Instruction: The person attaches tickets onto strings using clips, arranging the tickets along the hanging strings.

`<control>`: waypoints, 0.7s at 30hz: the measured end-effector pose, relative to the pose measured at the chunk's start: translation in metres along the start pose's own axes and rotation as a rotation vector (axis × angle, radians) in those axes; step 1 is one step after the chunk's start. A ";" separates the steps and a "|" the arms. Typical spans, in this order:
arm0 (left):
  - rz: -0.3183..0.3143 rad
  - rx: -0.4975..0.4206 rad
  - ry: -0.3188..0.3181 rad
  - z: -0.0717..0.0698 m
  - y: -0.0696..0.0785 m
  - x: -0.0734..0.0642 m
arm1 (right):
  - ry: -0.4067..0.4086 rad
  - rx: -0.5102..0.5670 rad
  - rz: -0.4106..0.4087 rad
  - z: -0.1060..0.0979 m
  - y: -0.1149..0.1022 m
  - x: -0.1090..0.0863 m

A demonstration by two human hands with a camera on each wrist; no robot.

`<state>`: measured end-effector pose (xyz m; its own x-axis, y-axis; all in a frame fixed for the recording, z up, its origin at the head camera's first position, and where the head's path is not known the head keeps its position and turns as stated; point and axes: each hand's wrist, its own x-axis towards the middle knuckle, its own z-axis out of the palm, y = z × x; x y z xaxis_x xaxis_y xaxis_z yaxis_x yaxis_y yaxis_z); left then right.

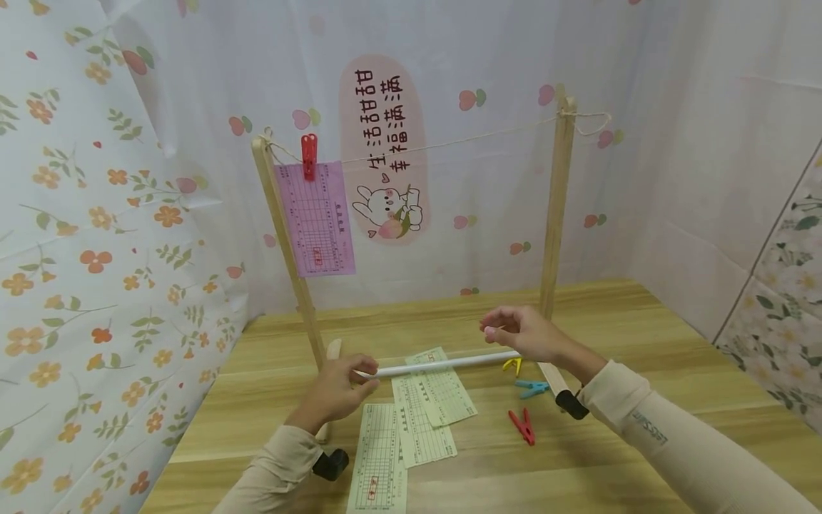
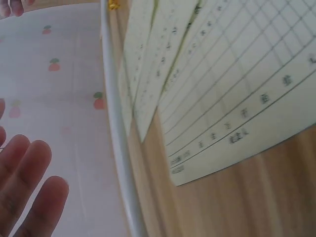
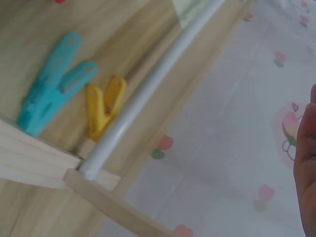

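My left hand [image 1: 330, 391], right hand [image 1: 533, 337]: fingers loose, empty. Pale-green rectangular paper slips [image 1: 420, 428] nearer left (long axes roughly away from me).

I am in a small draped corner, like a staged booth; whether it belongs to a home or a studio I cannot tell. Behind the wooden rack [image 1: 556, 214] hangs a pale cloth [image 1: 494, 189] with a cartoon rabbit [image 1: 387, 205], left of the rack a flowered cloth [image 1: 96, 235], right of it whitish sheeting [image 1: 713, 185], beneath it my wood-grain surface [image 1: 488, 467].
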<state>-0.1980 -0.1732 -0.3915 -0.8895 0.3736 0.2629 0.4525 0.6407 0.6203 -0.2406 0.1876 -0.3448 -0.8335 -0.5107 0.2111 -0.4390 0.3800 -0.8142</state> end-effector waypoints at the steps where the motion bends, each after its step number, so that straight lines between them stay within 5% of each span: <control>1: 0.002 0.019 -0.005 0.002 -0.001 -0.001 | -0.004 -0.007 -0.007 0.001 0.001 -0.001; 11: 0.011 0.021 -0.026 0.018 -0.010 -0.007 | -0.060 0.003 -0.010 0.010 0.023 -0.015; 21: 0.002 0.010 -0.116 0.028 -0.017 -0.010 | -0.115 0.008 0.032 0.018 0.044 -0.031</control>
<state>-0.1950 -0.1687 -0.4254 -0.8755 0.4499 0.1764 0.4555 0.6461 0.6125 -0.2281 0.2063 -0.3973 -0.8028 -0.5837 0.1218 -0.4096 0.3913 -0.8241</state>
